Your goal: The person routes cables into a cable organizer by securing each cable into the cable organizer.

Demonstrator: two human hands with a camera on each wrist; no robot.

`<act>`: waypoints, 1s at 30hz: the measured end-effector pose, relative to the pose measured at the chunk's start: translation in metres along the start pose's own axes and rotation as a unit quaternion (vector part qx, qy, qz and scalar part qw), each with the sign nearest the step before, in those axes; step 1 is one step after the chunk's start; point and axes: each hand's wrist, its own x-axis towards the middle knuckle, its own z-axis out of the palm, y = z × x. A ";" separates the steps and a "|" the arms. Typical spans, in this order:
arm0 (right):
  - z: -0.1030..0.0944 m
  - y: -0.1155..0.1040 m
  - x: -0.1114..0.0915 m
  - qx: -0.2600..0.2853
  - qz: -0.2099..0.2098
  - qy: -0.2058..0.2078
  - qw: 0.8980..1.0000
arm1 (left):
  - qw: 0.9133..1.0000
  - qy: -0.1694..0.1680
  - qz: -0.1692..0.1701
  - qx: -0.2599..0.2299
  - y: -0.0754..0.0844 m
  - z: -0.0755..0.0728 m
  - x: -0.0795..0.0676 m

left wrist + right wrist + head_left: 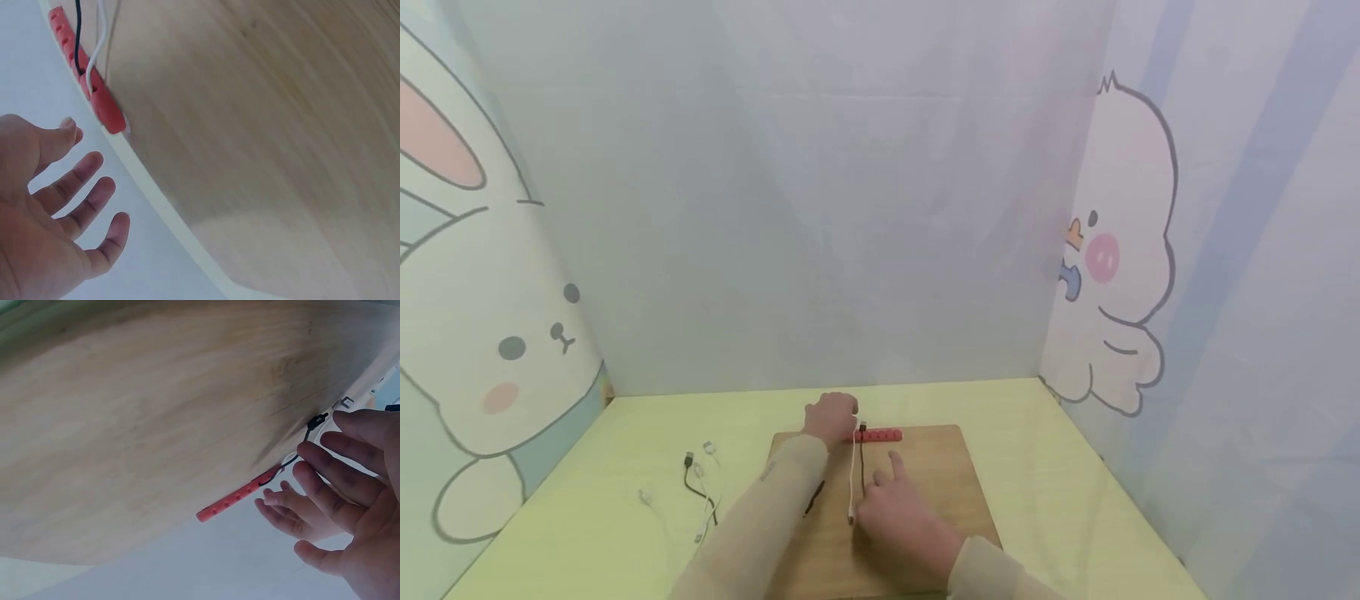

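A red cable organizer strip (882,434) lies along the far edge of the wooden board (940,500). A white cable (852,475) and a black cable (862,465) sit in its slots side by side, as the left wrist view shows. My left hand (831,417) hovers just beyond the strip's left end, fingers loosely bent, holding nothing (56,206). Over the board, my right hand (898,512) is beside the near ends of both cables, fingers spread and relaxed. The right wrist view shows the black plug (317,421) near its fingertips.
A short black cable end (814,497) lies on the board by the left forearm. Several white and black cables, among them a black USB plug (688,459), are spread on the yellow table (587,500) at left. Printed curtains surround the table.
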 end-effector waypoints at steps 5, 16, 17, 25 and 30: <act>0.001 0.001 0.002 -0.004 0.002 0.002 1.000 | 1.000 -0.012 -0.005 0.003 -0.011 -0.009 -0.002; -0.020 -0.006 0.015 -0.066 -0.009 0.021 0.998 | 0.999 -0.019 -0.016 0.023 -0.047 -0.042 -0.015; -0.022 -0.008 0.017 -0.069 -0.012 0.020 0.997 | 0.999 -0.019 -0.016 0.026 -0.051 -0.045 -0.015; -0.033 -0.021 0.030 -0.075 -0.039 0.047 0.995 | 0.998 -0.023 -0.017 0.058 -0.088 -0.067 -0.022; -0.037 -0.033 0.042 -0.076 -0.047 0.061 0.994 | 0.998 -0.042 -0.025 0.047 -0.110 -0.084 -0.039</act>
